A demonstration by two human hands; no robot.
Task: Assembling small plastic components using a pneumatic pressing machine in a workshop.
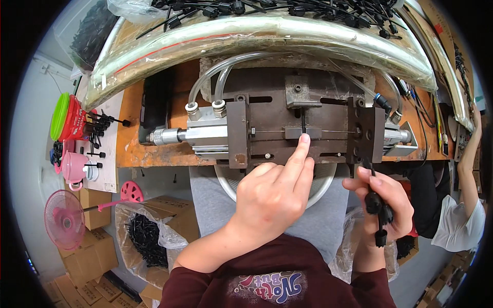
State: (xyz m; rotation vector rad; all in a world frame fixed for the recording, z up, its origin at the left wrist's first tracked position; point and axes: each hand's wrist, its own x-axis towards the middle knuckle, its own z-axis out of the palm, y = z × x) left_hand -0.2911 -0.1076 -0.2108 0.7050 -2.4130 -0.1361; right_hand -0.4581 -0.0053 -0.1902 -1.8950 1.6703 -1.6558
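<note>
Counter (131, 149): orange, worn wood, running across in front of the seated person and carrying the fixture.
Clamping fixture (267, 117): dark brown metal base plate with slots, a silver pneumatic cylinder (208, 137) at its left end and clear air hoses (221, 64) curving up behind.
Tray (257, 30): beyond the fixture, its thick near rim wrapped in clear plastic, heaped with black capped stems (239, 7).
Carton (177, 213): on the floor to the left, open, with a clear bag of black parts in it.
Left hand (275, 195): index finger stretched forward, its tip touching the front of the fixture's middle; the other fingers are bent, and whether they hold anything cannot be told from above.
Right hand (393, 208): near the fixture's right end, fingers closed around a small bunch.
Held bunch (373, 204): several black capped stems, caps hanging toward the person.
Grey block (291, 133): centred on the fixture, between two thin wires.
Black rod (303, 119): upright in the view, running from the rear bracket to the grey block, just ahead of the left fingertip.
</note>
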